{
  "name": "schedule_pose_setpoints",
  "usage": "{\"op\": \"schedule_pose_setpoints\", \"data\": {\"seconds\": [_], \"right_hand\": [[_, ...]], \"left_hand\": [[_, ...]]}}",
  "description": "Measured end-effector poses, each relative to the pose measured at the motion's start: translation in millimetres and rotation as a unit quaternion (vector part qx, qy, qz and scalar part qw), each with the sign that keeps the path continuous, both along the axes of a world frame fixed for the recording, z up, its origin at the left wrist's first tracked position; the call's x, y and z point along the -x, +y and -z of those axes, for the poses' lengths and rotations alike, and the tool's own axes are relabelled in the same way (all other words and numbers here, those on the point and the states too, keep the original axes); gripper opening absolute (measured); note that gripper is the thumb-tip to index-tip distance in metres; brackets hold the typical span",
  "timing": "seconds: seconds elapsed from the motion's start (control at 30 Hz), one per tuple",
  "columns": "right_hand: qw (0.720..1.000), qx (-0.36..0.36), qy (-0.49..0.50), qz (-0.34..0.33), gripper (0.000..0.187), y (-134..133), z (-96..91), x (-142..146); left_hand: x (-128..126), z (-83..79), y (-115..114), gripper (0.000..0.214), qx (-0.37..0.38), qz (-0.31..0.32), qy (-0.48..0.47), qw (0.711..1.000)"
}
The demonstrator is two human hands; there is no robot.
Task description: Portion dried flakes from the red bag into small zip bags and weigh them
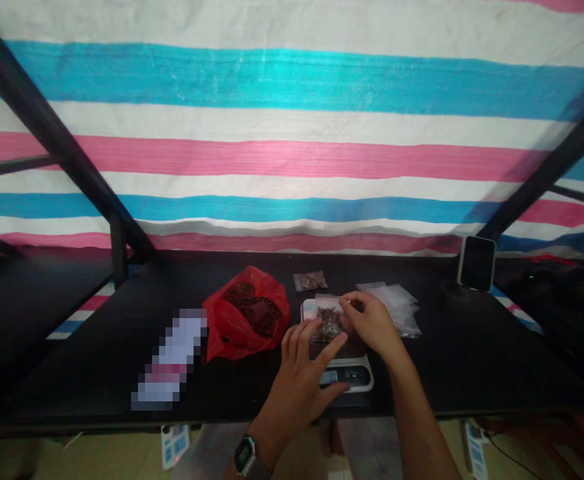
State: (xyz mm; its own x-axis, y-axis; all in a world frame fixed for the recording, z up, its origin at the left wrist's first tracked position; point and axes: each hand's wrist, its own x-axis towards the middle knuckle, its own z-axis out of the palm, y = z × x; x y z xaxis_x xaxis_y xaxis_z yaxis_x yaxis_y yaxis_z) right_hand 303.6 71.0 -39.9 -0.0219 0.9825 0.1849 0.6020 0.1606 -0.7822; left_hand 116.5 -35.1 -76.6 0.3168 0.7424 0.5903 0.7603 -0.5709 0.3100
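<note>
Clear plastic bag [329, 327] of brown dried pieces, lying on the white digital scale [355, 367] on the black counter [447, 360]. Pinching the bag's upper right edge, toward one o'clock, with the right hand [376, 325]. Over the bag's near side from seven o'clock, left hand [303, 377] with fingers spread, contact hard to tell. Around the scale: red bag [228, 335] of similar pieces toward ten o'clock, second filled bag [311, 281] at eleven, flat clear bags [399, 303] at two.
</note>
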Motion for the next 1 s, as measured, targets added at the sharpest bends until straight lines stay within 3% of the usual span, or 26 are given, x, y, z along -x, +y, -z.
{"op": "schedule_pose_setpoints", "data": {"seconds": [0.2,0.33,0.53,1.0], "right_hand": [[0.999,-0.024,-0.009,0.025,0.039,1.7,1.0,-5.9],[0.998,-0.037,-0.001,0.057,0.042,3.8,3.0,-16.1],[0.997,-0.040,0.001,0.071,0.041,5.6,4.7,-24.5],[0.999,-0.024,-0.025,0.036,0.034,7.3,9.9,-16.8]], "left_hand": [[15.8,-6.9,-2.6,0.060,-0.019,0.013,-0.082,0.996],[34.2,-7.8,-0.7,0.044,-0.071,-0.017,-0.163,0.984],[43.6,-11.5,2.7,0.030,-0.131,-0.052,-0.191,0.971],[57.5,-11.1,-7.3,0.024,-0.097,0.015,-0.250,0.963]]}}
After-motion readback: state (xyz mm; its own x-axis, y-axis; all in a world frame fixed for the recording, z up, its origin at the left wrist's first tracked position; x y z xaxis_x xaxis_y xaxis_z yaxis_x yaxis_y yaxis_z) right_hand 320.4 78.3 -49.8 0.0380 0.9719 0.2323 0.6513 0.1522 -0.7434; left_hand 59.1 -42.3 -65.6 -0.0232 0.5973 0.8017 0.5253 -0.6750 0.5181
